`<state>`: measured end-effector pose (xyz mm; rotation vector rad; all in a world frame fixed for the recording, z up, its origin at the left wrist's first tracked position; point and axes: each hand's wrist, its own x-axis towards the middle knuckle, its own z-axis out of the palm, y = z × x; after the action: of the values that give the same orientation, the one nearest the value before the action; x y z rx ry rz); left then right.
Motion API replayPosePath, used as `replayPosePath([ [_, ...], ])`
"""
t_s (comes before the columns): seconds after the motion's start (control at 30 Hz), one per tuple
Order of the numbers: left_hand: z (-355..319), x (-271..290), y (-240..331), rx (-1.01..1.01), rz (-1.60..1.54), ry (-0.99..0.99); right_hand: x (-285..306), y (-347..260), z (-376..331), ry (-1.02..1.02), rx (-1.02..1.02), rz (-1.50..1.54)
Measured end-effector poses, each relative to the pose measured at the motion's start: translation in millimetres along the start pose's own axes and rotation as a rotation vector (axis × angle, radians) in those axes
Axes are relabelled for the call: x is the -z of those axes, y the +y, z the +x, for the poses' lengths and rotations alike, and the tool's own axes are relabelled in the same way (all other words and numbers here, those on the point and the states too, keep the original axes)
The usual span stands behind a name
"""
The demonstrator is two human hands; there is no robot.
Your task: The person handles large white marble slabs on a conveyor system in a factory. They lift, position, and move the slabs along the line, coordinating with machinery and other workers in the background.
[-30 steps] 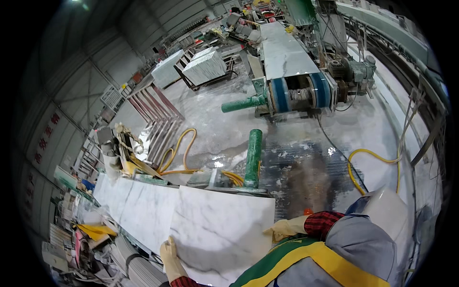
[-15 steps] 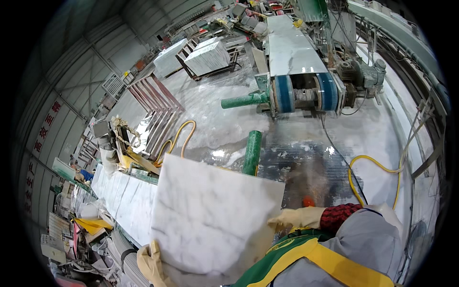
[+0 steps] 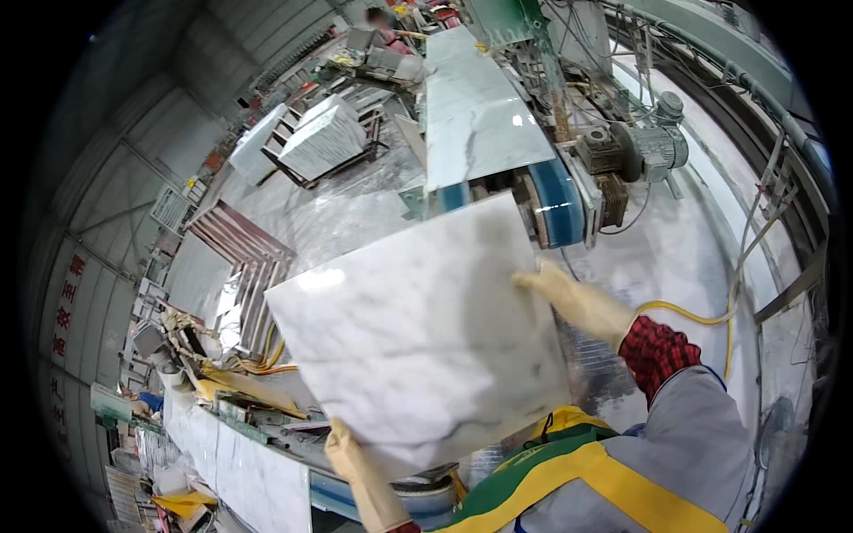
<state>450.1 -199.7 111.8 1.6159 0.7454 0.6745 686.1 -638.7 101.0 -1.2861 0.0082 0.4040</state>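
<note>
A square white marble slab [image 3: 418, 329] with grey veins is held up in front of me, tilted, its polished face toward me. My left hand [image 3: 349, 453], in a cream rubber glove, grips its lower left edge. On the slab's right edge my right hand [image 3: 555, 289], gloved the same way, is closed; its fingers behind the slab are hidden. Beyond the slab's upper edge runs a conveyor with blue belts [image 3: 558, 204], carrying a row of white marble slabs [image 3: 484, 107]. Another conveyor, at the lower left, bears more marble slabs [image 3: 240, 462].
A motor [image 3: 653, 147] sits right of the far conveyor. Yellow hose [image 3: 684, 313] lies on the wet floor at right. Reddish metal racks [image 3: 244, 244] stand at left, with stacked marble slabs [image 3: 324, 138] on a frame behind. Someone [image 3: 391, 37] is at the far end.
The slab has been lifted up and right, away from the lower left conveyor, and turned. Both hands moved with it. My view has swung, and the slab now covers part of the far conveyor's end.
</note>
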Motion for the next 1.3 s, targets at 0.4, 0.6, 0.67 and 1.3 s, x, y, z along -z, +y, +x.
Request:
replayPosePath([
  [0.4, 11.8, -210.2, -49.7, 0.372, 0.442, -0.303, 191.2, 76.6, 72.6, 0.642, -0.219, -0.065],
  [0.6, 47.8, -266.2, -58.6, 0.135, 0.524, -0.57, 229.5, 76.2, 103.6, 0.68, -0.349, -0.294],
  [0.67, 77.9, -273.9, -91.5, -0.119, 0.632, -0.643, 223.7, 69.8, 117.9, 0.672, -0.328, -0.224],
  [1.3, 184.5, -405.5, -67.6, 0.205, 0.812, -0.839, 223.0, 98.5, 29.3, 0.447, -0.367, 0.275],
])
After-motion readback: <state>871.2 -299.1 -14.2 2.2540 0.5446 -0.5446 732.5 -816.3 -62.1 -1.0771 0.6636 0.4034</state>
